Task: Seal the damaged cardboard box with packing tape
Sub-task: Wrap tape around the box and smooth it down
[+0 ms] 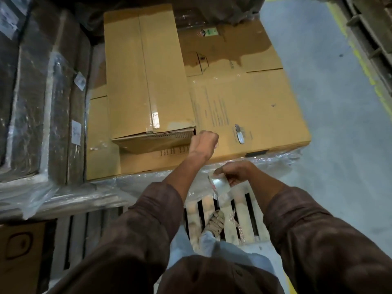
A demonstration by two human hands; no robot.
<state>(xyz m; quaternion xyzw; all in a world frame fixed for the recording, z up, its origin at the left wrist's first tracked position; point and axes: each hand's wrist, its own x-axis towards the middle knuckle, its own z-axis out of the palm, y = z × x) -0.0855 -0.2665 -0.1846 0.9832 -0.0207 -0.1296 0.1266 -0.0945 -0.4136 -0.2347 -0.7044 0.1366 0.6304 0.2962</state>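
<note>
A long tan cardboard box (146, 77) lies on top of wider flat cartons (254, 107). Its near end (154, 139) is torn, with the corrugated edge showing below a taped centre seam. My left hand (204, 142) is at the box's near right corner, fingers curled, pinching what looks like the clear tape's free end. My right hand (235, 172) is lower and nearer to me. It grips a roll of clear packing tape (220, 184) just off the cartons' front edge.
A small silver cutter-like tool (239, 134) lies on the wide carton to the right of my left hand. Dark shrink-wrapped stacks (42, 92) stand at the left. A wooden pallet (239, 213) and my foot are below, with grey concrete floor (339, 124) at the right.
</note>
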